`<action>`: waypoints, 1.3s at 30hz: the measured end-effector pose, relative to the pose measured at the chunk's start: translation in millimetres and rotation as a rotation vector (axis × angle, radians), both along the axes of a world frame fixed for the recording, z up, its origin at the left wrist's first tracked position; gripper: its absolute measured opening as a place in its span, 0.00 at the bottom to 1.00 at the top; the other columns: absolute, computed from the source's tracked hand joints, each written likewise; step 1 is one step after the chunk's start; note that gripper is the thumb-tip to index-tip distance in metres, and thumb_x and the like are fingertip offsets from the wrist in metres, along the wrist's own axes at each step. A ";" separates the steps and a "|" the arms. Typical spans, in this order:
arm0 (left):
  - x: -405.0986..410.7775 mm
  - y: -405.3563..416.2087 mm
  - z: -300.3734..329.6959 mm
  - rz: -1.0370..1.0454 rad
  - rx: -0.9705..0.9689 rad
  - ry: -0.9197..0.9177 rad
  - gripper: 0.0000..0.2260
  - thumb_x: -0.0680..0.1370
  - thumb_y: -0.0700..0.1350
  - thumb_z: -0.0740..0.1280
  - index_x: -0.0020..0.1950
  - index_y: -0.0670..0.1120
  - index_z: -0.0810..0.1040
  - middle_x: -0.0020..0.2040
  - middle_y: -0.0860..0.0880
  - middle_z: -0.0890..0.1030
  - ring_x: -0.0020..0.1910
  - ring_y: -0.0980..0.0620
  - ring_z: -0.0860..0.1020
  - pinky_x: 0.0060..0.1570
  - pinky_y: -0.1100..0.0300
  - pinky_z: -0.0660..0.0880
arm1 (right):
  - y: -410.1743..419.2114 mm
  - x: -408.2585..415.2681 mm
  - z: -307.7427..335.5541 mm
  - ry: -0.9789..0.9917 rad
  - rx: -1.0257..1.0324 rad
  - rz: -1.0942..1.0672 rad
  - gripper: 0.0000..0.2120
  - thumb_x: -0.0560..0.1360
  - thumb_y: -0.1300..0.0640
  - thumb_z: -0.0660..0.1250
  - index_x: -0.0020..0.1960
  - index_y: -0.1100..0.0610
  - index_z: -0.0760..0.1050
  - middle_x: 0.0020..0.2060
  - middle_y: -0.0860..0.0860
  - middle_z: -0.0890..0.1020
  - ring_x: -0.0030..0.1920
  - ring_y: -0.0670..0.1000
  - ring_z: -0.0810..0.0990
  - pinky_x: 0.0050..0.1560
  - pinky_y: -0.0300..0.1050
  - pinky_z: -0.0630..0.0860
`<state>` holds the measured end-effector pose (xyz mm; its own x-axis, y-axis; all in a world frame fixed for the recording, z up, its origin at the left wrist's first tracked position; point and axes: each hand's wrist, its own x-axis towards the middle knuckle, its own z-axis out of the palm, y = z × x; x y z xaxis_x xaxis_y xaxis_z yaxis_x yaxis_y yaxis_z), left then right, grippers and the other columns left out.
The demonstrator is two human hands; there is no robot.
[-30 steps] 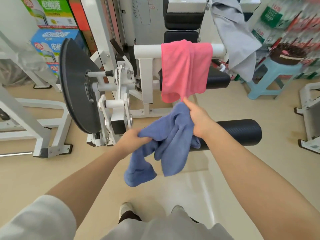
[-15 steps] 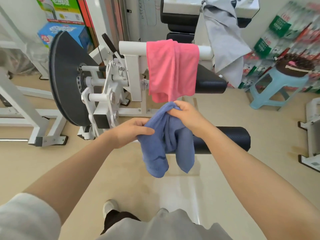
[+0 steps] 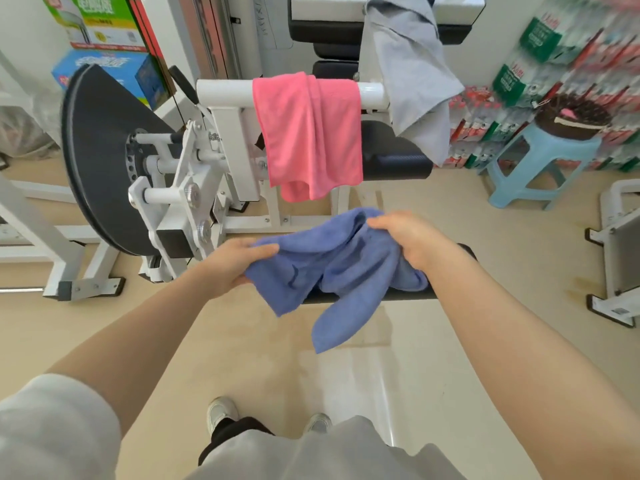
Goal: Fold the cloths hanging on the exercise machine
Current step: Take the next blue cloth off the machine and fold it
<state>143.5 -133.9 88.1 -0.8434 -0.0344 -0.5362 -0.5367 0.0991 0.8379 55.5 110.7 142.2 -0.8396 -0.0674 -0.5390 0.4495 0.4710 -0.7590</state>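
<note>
Spread wider now, left hand [image 3: 231, 263] and right hand [image 3: 410, 239] grip the blue cloth [image 3: 332, 268] (pink cloth [image 3: 310, 133] hangs beyond).

3 cloths: 1 blue cloth [image 3: 332, 268], 1 pink cloth [image 3: 308, 133], 1 grey cloth [image 3: 412, 71]. 2 hands: left hand [image 3: 232, 261], right hand [image 3: 412, 240]. 1 exercise machine [image 3: 221, 133]. 1 light-blue stool [image 3: 540, 168]. 2 shoes [image 3: 221, 412]. Approx. 2 boxes [image 3: 100, 22], top left.

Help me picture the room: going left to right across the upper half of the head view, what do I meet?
Black weight disc → pink cloth → grey cloth → light blue stool.
</note>
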 end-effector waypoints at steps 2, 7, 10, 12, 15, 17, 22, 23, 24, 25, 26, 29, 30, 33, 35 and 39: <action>-8.6 2.8 8.8 0.113 0.075 0.031 0.13 0.75 0.51 0.67 0.51 0.43 0.79 0.45 0.44 0.80 0.45 0.47 0.78 0.44 0.57 0.74 | 4.8 2.1 -10.5 -0.051 0.041 0.055 0.06 0.74 0.63 0.62 0.49 0.62 0.74 0.38 0.55 0.74 0.43 0.54 0.73 0.41 0.45 0.72; -15.3 27.4 24.4 0.113 0.044 0.095 0.10 0.77 0.45 0.64 0.37 0.45 0.75 0.31 0.49 0.77 0.34 0.50 0.74 0.32 0.63 0.72 | 15.0 13.4 -16.1 -0.165 -0.482 0.090 0.13 0.77 0.69 0.57 0.57 0.59 0.73 0.46 0.55 0.79 0.46 0.52 0.78 0.49 0.46 0.75; -14.3 41.8 29.5 0.101 0.137 0.182 0.09 0.77 0.42 0.64 0.36 0.44 0.73 0.31 0.47 0.73 0.33 0.50 0.71 0.35 0.61 0.69 | 5.6 22.0 -13.0 -0.111 -0.678 0.072 0.11 0.78 0.69 0.57 0.53 0.57 0.74 0.45 0.55 0.80 0.44 0.50 0.79 0.49 0.44 0.77; -10.9 55.9 30.8 0.083 0.147 0.269 0.07 0.77 0.39 0.64 0.39 0.45 0.76 0.34 0.50 0.77 0.35 0.53 0.75 0.39 0.63 0.72 | -3.9 29.1 -11.8 -0.120 -0.853 0.047 0.12 0.77 0.68 0.56 0.55 0.59 0.74 0.46 0.55 0.81 0.45 0.50 0.81 0.50 0.42 0.78; -2.7 81.0 30.8 0.178 0.215 0.390 0.04 0.74 0.37 0.67 0.42 0.46 0.78 0.37 0.52 0.80 0.37 0.55 0.78 0.42 0.64 0.75 | -19.9 40.6 -8.1 -0.165 -1.110 0.021 0.17 0.75 0.71 0.52 0.57 0.60 0.73 0.51 0.58 0.80 0.46 0.52 0.83 0.50 0.43 0.80; 0.0 90.2 31.8 0.297 0.304 0.385 0.03 0.75 0.36 0.66 0.45 0.44 0.77 0.37 0.49 0.79 0.35 0.54 0.77 0.39 0.63 0.75 | -26.8 43.9 -8.1 -0.127 -1.147 0.008 0.22 0.74 0.75 0.50 0.60 0.58 0.72 0.55 0.56 0.78 0.48 0.52 0.83 0.46 0.43 0.81; 7.4 87.5 28.2 0.419 0.513 0.279 0.05 0.77 0.38 0.64 0.42 0.44 0.76 0.30 0.51 0.79 0.31 0.53 0.76 0.31 0.65 0.75 | -29.5 50.9 -3.1 0.238 -0.720 0.274 0.19 0.74 0.75 0.60 0.61 0.60 0.73 0.56 0.55 0.77 0.47 0.47 0.82 0.51 0.38 0.79; 9.1 87.9 27.8 0.433 0.587 0.257 0.05 0.77 0.38 0.63 0.42 0.44 0.76 0.32 0.49 0.81 0.32 0.52 0.78 0.32 0.64 0.76 | -30.6 52.9 -1.2 0.351 -0.607 0.343 0.18 0.73 0.75 0.62 0.60 0.61 0.74 0.60 0.52 0.73 0.51 0.46 0.81 0.55 0.37 0.77; 10.2 88.7 27.7 0.444 0.666 0.251 0.05 0.77 0.38 0.63 0.44 0.44 0.76 0.35 0.47 0.82 0.34 0.51 0.80 0.34 0.63 0.78 | -32.3 55.8 0.2 0.460 -0.501 0.404 0.17 0.72 0.74 0.64 0.59 0.62 0.75 0.64 0.50 0.68 0.53 0.46 0.79 0.58 0.36 0.75; 10.0 90.5 28.2 0.450 0.735 0.265 0.04 0.77 0.37 0.62 0.46 0.42 0.76 0.38 0.45 0.82 0.36 0.50 0.81 0.36 0.61 0.79 | -34.6 58.2 0.1 0.580 -0.380 0.456 0.17 0.71 0.72 0.67 0.58 0.61 0.76 0.66 0.51 0.64 0.55 0.45 0.78 0.60 0.36 0.74; 9.6 92.7 29.9 0.452 0.782 0.289 0.04 0.76 0.36 0.62 0.48 0.40 0.76 0.41 0.44 0.82 0.37 0.50 0.82 0.38 0.60 0.80 | -37.2 60.2 -1.2 0.718 -0.246 0.490 0.15 0.70 0.69 0.69 0.55 0.60 0.77 0.68 0.53 0.62 0.56 0.42 0.76 0.61 0.37 0.72; 7.4 95.2 34.7 0.434 0.743 0.314 0.04 0.76 0.35 0.63 0.48 0.41 0.76 0.39 0.45 0.83 0.37 0.50 0.82 0.38 0.61 0.80 | -40.0 62.5 -9.4 1.038 -0.039 0.466 0.05 0.69 0.63 0.72 0.44 0.59 0.80 0.69 0.57 0.61 0.52 0.45 0.74 0.57 0.39 0.72; 7.1 93.9 36.0 0.414 0.701 0.309 0.04 0.77 0.36 0.62 0.47 0.42 0.76 0.37 0.45 0.83 0.36 0.50 0.82 0.36 0.62 0.79 | -39.6 62.3 -10.9 1.081 -0.012 0.431 0.03 0.69 0.61 0.72 0.41 0.60 0.79 0.68 0.56 0.62 0.50 0.48 0.72 0.55 0.40 0.72; 8.2 85.4 32.9 0.367 0.547 0.312 0.05 0.79 0.39 0.61 0.45 0.44 0.76 0.36 0.48 0.81 0.34 0.53 0.80 0.34 0.64 0.76 | -34.9 58.8 -15.1 1.163 0.214 0.296 0.12 0.71 0.49 0.67 0.37 0.57 0.78 0.63 0.55 0.72 0.52 0.50 0.68 0.53 0.43 0.64; 8.8 77.6 28.4 0.361 0.427 0.332 0.06 0.78 0.39 0.62 0.44 0.46 0.77 0.38 0.48 0.79 0.35 0.53 0.77 0.38 0.62 0.74 | -26.3 54.4 -13.2 1.161 0.326 0.332 0.17 0.72 0.44 0.62 0.35 0.57 0.76 0.47 0.50 0.78 0.47 0.51 0.72 0.50 0.45 0.64; 8.9 69.4 27.6 0.349 0.345 0.359 0.07 0.77 0.37 0.63 0.44 0.46 0.78 0.35 0.51 0.81 0.34 0.56 0.78 0.36 0.64 0.75 | -19.7 60.8 -2.4 0.706 -0.002 0.591 0.10 0.76 0.53 0.65 0.38 0.57 0.73 0.31 0.51 0.74 0.33 0.46 0.68 0.37 0.42 0.65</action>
